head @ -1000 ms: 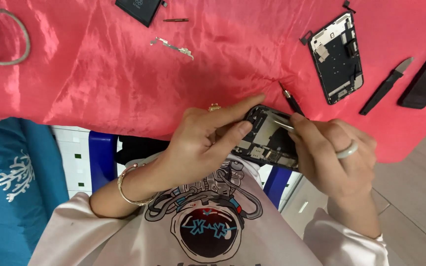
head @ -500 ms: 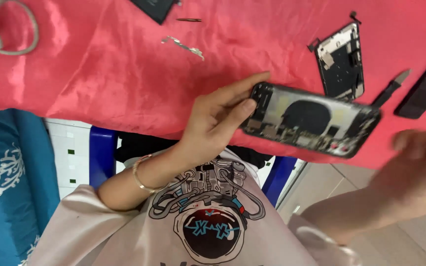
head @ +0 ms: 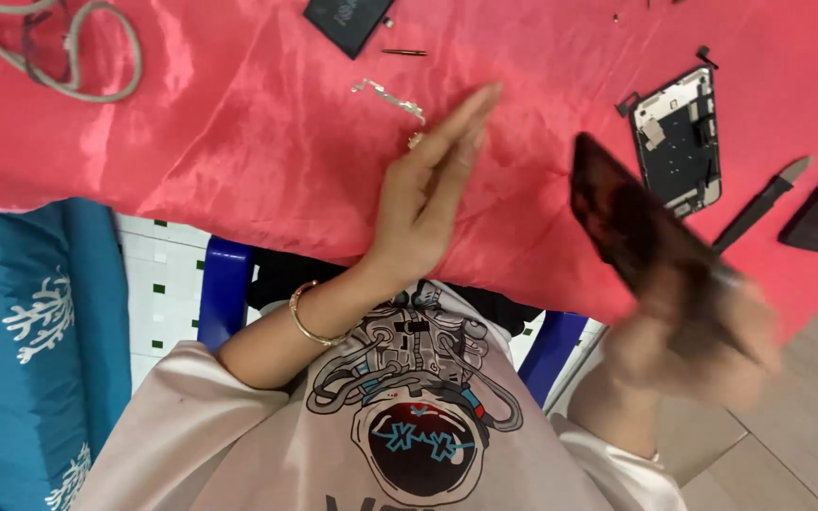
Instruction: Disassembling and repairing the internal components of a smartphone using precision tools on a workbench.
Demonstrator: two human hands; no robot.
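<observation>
The right hand (head: 702, 331), blurred, is gripping a dark phone (head: 631, 222) tilting up-left; the left hand (head: 428, 194) is hovering flat, fingers together, over the red desk (head: 239, 142).

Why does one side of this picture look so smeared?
Head view: motion blur smears the right hand and the dark, flat phone body it grips; the open left hand is only slightly soft; the shiny red cloth shows pale glare patches, and the table parts stay sharp.
</observation>
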